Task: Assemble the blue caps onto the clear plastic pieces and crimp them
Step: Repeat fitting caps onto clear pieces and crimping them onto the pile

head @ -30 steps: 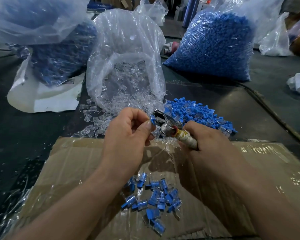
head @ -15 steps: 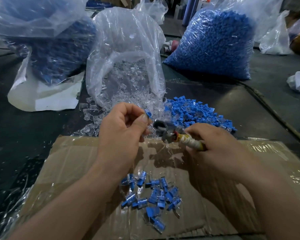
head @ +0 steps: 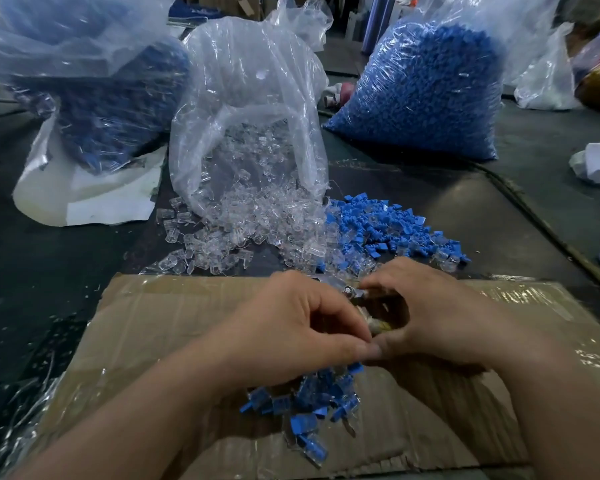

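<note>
1. Since a second ago we have brought both hands down from the far edge of the cardboard (head: pixel 146 327) to low over it, and drawn them together until the thumbs meet.
2. At far left a bag (head: pixel 101 109) of dark blue parts sits on a white sheet (head: pixel 84 202).
3. Next to it a clear bag (head: pixel 250 98) lies open, spilling clear pieces (head: pixel 222 233) onto the dark table (head: pixel 32 271).
4. Our left hand (head: pixel 302 327) reaches in palm down, its fingers curled and the thumb tip pressed to the forefinger. We cannot tell whether it holds anything.
5. Just beneath it a small heap of capped pieces (head: pixel 312 400) lies on the cardboard.
6. Our right hand (head: pixel 430 317) faces the left, with its fingers wrapped round the handle of the tool (head: pixel 349 291). The metal head pokes out between the two hands, and we cannot see how its jaws stand.
7. Beyond the right hand, loose caps (head: pixel 388 230) are heaped on the table, touching the clear pieces.
8. Behind them stands a full sack (head: pixel 423 91) of caps.
</note>
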Demonstrator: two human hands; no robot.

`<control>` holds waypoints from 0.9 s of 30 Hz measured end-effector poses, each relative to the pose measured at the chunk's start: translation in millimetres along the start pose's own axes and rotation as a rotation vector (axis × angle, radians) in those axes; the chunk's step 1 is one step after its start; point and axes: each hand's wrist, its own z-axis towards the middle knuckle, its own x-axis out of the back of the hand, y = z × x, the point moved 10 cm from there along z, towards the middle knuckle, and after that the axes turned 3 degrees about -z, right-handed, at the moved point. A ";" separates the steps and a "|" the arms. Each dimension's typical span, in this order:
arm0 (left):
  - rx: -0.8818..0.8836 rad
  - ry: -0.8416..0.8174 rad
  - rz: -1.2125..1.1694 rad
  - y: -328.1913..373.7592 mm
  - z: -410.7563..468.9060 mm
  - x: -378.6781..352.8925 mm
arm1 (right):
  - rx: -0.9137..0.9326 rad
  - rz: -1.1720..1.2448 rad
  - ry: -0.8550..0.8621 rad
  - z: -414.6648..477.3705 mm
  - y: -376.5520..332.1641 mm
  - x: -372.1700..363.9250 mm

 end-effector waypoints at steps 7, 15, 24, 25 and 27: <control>0.072 0.565 0.071 -14.1 -9.7 61.0 | -0.073 0.168 0.136 -0.6 6.5 18.9; 0.336 0.740 0.683 -42.6 -17.6 104.5 | -0.123 0.297 0.388 -8.6 21.9 44.0; 0.331 0.715 0.782 -41.8 -13.4 101.7 | -0.278 0.413 0.730 -26.4 52.3 68.0; 0.256 0.740 0.728 -35.8 -13.1 99.1 | -0.289 0.416 0.740 -26.6 54.9 68.3; 0.154 0.778 0.554 -27.4 -14.9 93.4 | -0.317 0.414 0.752 -26.0 60.5 68.3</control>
